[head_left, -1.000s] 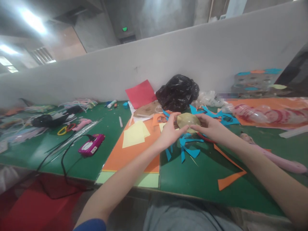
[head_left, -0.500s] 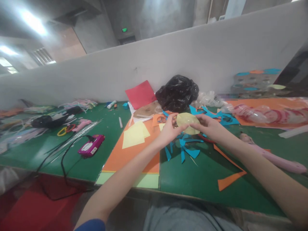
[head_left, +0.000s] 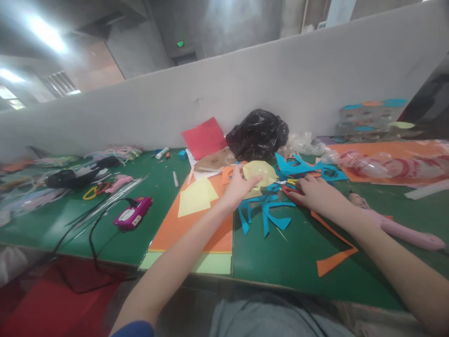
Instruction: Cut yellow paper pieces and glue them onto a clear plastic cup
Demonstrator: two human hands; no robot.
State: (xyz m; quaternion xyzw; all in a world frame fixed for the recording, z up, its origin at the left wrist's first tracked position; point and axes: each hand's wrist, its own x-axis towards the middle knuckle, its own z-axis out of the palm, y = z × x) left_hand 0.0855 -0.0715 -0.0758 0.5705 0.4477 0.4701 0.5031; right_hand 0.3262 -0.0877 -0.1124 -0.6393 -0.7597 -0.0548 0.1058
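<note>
1. Yellow paper, cut to a disc (head_left: pixel 260 172), sits in your left hand (head_left: pixel 240 187) in the head view. That grip is clamped on the disc's left edge, thumb on the near face, probably so most of the surface stays uncovered. Something clear seems to lie against it; its outline is too blurred to tell.

2. You have the disc in front of you, just beyond the blue scraps (head_left: pixel 267 215) and on the near side of the black bag (head_left: pixel 259 135).

3. Your right hand (head_left: pixel 311 194) is on the red handles of the scissors (head_left: pixel 292 195). How firmly that grip closes, you cannot tell from here. The blades point left, toward the disc, which seems to suit a right hand coming in at the handles.

4. To your left, an orange sheet (head_left: pixel 206 238) overlaps a green sheet (head_left: pixel 213 264), with yellow sheets (head_left: pixel 194 199) on top. Stacked beside you, they appear placed for easy reach.

5. Nearer your right forearm, an orange strip (head_left: pixel 338 256) and a pink tool (head_left: pixel 410 234) lie on the bench (head_left: pixel 273 262), apparently just set down clear of the hands.
</note>
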